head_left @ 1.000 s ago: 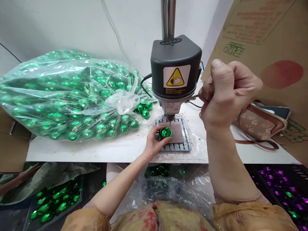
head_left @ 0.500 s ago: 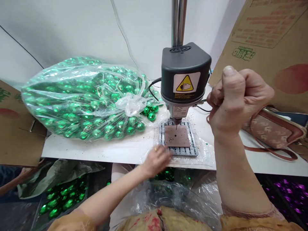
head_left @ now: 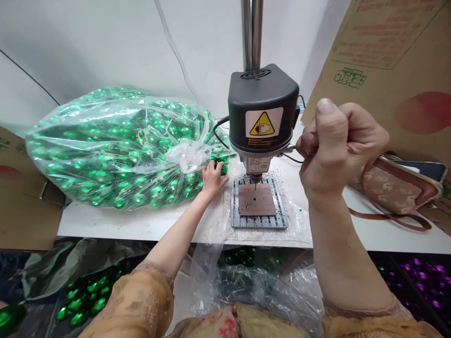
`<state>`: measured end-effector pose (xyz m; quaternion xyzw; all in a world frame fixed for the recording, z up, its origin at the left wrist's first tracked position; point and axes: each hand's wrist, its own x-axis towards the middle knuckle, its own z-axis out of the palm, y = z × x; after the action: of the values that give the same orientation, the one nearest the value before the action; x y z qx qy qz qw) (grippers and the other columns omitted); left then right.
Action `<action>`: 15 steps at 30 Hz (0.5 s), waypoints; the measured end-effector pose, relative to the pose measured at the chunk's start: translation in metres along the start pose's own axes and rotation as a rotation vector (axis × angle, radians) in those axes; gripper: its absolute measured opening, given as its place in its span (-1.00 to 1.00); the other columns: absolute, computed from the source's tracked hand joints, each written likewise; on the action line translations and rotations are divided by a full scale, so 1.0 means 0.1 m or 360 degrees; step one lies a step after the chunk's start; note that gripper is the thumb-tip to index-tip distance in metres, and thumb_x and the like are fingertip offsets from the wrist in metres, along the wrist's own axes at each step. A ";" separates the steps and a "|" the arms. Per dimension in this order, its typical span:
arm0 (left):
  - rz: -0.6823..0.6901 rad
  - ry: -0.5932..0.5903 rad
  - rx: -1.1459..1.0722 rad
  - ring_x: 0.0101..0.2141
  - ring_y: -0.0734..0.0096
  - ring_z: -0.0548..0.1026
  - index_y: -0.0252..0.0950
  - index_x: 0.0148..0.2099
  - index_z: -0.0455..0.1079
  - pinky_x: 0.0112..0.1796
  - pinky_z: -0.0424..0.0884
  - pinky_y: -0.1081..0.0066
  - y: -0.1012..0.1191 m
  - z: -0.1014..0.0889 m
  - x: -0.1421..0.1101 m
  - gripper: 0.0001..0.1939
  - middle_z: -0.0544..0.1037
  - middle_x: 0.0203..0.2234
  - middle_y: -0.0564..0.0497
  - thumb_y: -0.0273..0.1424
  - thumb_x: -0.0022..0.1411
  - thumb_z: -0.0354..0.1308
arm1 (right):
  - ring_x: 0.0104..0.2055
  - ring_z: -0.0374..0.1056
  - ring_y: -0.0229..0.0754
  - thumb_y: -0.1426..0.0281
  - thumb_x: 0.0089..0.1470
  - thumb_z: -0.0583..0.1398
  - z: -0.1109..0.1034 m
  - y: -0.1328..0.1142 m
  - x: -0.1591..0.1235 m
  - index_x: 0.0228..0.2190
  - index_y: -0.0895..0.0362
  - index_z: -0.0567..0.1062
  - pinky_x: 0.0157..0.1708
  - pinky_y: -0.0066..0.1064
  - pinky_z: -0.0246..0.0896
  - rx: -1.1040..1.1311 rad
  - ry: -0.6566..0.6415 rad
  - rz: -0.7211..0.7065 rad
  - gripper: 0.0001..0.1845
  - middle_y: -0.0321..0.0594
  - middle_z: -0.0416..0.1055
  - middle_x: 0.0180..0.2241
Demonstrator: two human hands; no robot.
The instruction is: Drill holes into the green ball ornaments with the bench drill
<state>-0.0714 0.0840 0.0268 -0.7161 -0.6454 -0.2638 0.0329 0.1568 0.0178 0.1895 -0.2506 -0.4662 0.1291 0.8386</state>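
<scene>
Dotting white tabletop [head_left: 141,223], head view: dk specks [head_left: 278,172] nr drill press [head_left: 264,108]. L hand [head_left: 212,179] half-curled at grn faceted baubles [head_left: 224,159] by tied plastic bag [head_left: 116,145], can't tell if holding any; R hand [head_left: 340,145] fisted on press lever [head_left: 289,148]. White wall [head_left: 105,42] behind, cardboard box [head_left: 377,94] to R.

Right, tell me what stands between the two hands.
In the head view, the drill press stands between the left hand and the right hand, its bit above a brown board.

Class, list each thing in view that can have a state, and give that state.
Left hand: curled at green balls
Right hand: closed on handle
Drill: above the board; running or not, unclear
Board: pierced, specked
Bag: bulging, gathered at one end
Purse: open or shut, unclear
</scene>
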 end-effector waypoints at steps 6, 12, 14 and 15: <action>-0.0175 -0.0026 -0.1413 -0.11 0.26 0.52 -0.20 0.17 0.37 -0.18 0.53 0.30 0.14 -0.18 -0.40 -0.50 0.42 0.02 -0.13 -0.25 0.19 0.23 | -0.69 -0.06 -0.44 0.35 0.10 0.23 -0.02 0.01 0.00 -0.69 0.08 0.12 -0.64 -0.38 -0.16 -0.0026 -0.0009 -0.0008 -0.53 -0.46 0.02 -0.75; -0.0395 -0.0359 -0.1944 -0.22 0.33 0.55 -0.19 0.22 0.28 -0.27 0.54 0.34 0.29 -0.22 -0.72 -0.52 0.52 -0.08 -0.09 -0.16 0.32 0.08 | -0.69 -0.06 -0.44 0.36 0.10 0.21 -0.01 0.00 0.00 -0.69 0.07 0.10 -0.63 -0.38 -0.19 -0.0019 0.0015 -0.0002 -0.54 -0.47 0.02 -0.75; -0.0251 -0.0282 -0.1627 -0.19 0.32 0.53 -0.19 0.17 0.34 -0.22 0.52 0.34 0.25 -0.20 -0.83 -0.57 0.51 -0.10 -0.09 -0.20 0.30 0.13 | -0.70 -0.06 -0.44 0.38 0.08 0.22 0.00 0.00 -0.01 -0.70 0.07 0.12 -0.63 -0.39 -0.20 -0.0015 0.0032 -0.0024 -0.54 -0.47 0.03 -0.76; -0.0164 -0.0206 -0.1388 -0.15 0.30 0.52 -0.19 0.14 0.38 -0.16 0.51 0.32 0.22 -0.18 -0.89 -0.60 0.49 -0.09 -0.09 -0.24 0.27 0.18 | -0.71 -0.06 -0.43 0.38 0.08 0.22 0.00 0.00 -0.01 -0.70 0.07 0.12 -0.64 -0.39 -0.21 -0.0016 0.0047 -0.0037 -0.55 -0.46 0.04 -0.76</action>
<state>-0.0594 -0.0074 0.0110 -0.6448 -0.5094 -0.4673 -0.3260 0.1558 0.0170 0.1889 -0.2511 -0.4572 0.1133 0.8456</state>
